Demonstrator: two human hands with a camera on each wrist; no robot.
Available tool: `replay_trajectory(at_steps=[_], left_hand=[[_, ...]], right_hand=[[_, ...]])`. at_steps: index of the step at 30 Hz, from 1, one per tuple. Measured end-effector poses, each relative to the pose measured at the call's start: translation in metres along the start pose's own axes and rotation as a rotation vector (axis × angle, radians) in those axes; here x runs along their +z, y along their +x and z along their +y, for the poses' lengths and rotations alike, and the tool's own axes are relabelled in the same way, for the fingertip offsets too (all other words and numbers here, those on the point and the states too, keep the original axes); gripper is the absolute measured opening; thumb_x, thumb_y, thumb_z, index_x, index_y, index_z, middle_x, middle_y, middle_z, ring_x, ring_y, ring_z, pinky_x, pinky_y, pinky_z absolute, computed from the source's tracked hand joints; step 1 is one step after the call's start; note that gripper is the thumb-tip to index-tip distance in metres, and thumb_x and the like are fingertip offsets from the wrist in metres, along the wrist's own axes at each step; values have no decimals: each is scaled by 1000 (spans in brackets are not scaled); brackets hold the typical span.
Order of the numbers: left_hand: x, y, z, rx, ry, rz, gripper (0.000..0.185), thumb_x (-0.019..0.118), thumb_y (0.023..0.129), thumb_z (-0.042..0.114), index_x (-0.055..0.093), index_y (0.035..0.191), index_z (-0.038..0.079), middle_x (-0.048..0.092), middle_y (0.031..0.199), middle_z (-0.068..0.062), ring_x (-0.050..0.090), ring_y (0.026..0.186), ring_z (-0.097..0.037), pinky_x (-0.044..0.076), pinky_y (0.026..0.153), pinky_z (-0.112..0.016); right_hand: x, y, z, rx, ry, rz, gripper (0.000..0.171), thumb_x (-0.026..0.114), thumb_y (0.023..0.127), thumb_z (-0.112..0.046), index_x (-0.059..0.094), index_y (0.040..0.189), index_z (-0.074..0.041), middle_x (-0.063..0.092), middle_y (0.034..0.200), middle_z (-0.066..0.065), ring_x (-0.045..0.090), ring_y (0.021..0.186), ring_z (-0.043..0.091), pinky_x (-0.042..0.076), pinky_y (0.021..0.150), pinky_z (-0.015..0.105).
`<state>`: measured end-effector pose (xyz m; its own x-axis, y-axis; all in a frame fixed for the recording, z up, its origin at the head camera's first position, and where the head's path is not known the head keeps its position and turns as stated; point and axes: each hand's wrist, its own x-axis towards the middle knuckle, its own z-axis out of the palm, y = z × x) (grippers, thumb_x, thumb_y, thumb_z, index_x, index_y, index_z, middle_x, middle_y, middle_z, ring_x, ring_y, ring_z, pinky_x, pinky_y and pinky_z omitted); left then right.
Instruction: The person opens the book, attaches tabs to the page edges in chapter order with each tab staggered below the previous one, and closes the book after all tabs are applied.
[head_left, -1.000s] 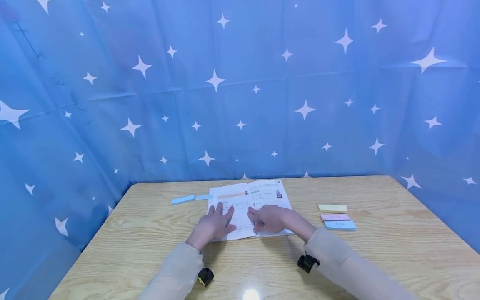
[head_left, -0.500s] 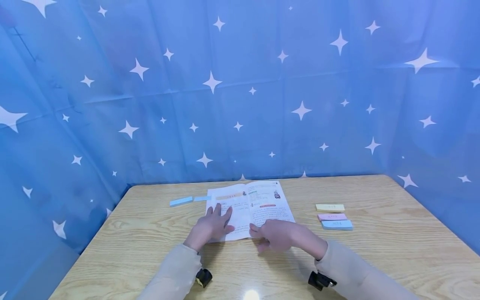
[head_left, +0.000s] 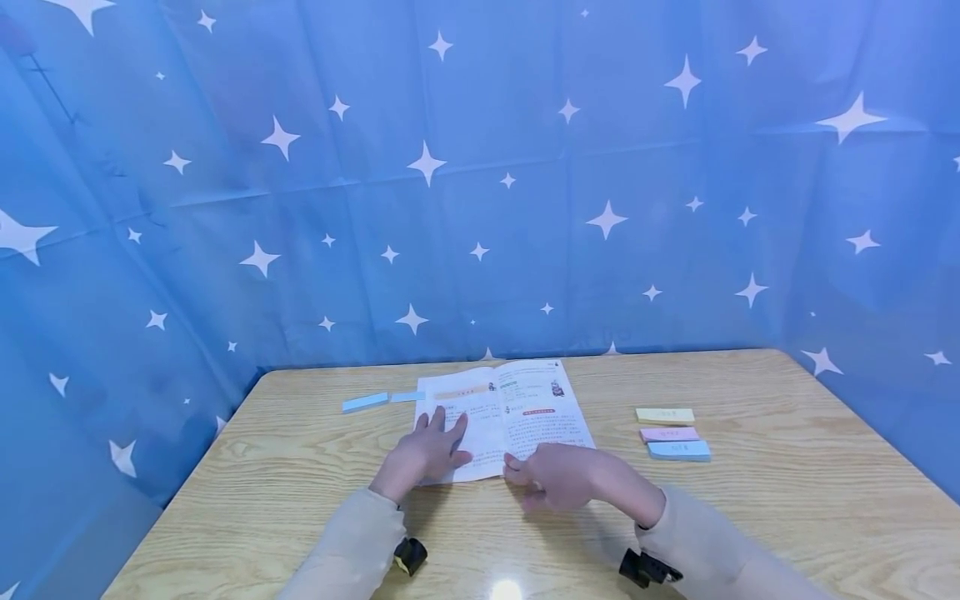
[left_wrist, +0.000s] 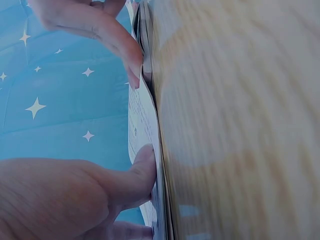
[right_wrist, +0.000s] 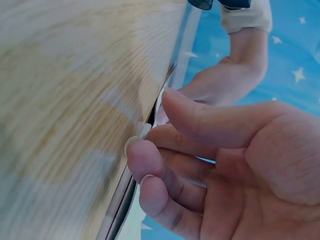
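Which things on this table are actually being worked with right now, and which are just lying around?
In hand:
open booklet, lying on the table
left hand, flat on its left page
right hand, fingertips at the near page edge

Lying about:
yellow sticky pad, pink sticky pad and blue sticky pad, right of the booklet
blue strip, left of it
starred blue backdrop

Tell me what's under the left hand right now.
The left hand lies flat, fingers spread, on the left page of the open booklet, which rests on the wooden table. The print beneath the palm is covered. The right hand touches the booklet's near edge.
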<state>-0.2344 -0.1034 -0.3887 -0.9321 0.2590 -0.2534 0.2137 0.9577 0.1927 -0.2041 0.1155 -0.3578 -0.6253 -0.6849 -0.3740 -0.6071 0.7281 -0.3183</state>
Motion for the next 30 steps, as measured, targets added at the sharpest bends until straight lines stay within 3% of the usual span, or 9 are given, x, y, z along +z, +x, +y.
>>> replay_trajectory(at_steps=[5,11,18,23,24,26,28,30], left_hand=[[0,1,2,4,5,-7,62,52,105,42,35,159,16,21,164,-21,21,149,-45,34,112,-58],[0,2,1,9,-2,-14,63,52,105,43,34,159,16,19,164,-21,20,149,-46,33,113,-58],[0,3,-6,33,-25,-14,63,53,104,43,35,159,16,21,164,-22,21,148,-46,31,113,-58],[-3,2,-10,70,-18,-3,62,56,103,43,40,157,17,27,162,-20,27,146,-46,33,112,-58],[-4,2,-10,73,-19,-1,62,57,102,43,40,157,17,27,162,-20,27,146,-46,34,111,-58],[-4,2,-11,76,-17,1,62,57,102,43,41,157,17,28,161,-20,28,145,-46,35,111,-58],[-5,2,-12,80,-14,5,62,57,102,43,41,156,17,28,161,-20,28,145,-46,35,110,-58],[-5,3,-12,80,-15,4,62,57,102,43,40,157,17,28,161,-20,28,145,-46,35,110,-58]], right_hand=[[2,-4,5,-41,17,17,53,66,99,-23,52,148,-8,46,154,9,51,50,8,45,63,22],[1,-5,9,-74,62,28,53,65,100,-21,50,149,-6,43,156,12,40,43,9,41,56,22],[-1,-4,17,-162,158,66,44,61,102,-17,56,144,-5,50,149,15,25,41,5,33,49,20],[-3,-6,27,-239,225,99,38,56,105,-17,60,140,-4,53,145,18,19,42,5,35,54,19],[-4,-6,29,-253,236,101,38,56,105,-17,59,140,-3,63,135,18,18,42,4,35,55,19],[-6,-7,33,-274,249,114,39,55,105,-17,58,141,-1,74,97,12,18,42,3,34,54,19],[-9,-8,35,-281,265,136,39,55,105,-17,58,141,-1,60,62,-1,18,41,3,31,51,19],[-12,-10,38,-281,274,165,39,56,105,-17,59,140,-1,41,49,-5,20,42,2,28,50,19]])
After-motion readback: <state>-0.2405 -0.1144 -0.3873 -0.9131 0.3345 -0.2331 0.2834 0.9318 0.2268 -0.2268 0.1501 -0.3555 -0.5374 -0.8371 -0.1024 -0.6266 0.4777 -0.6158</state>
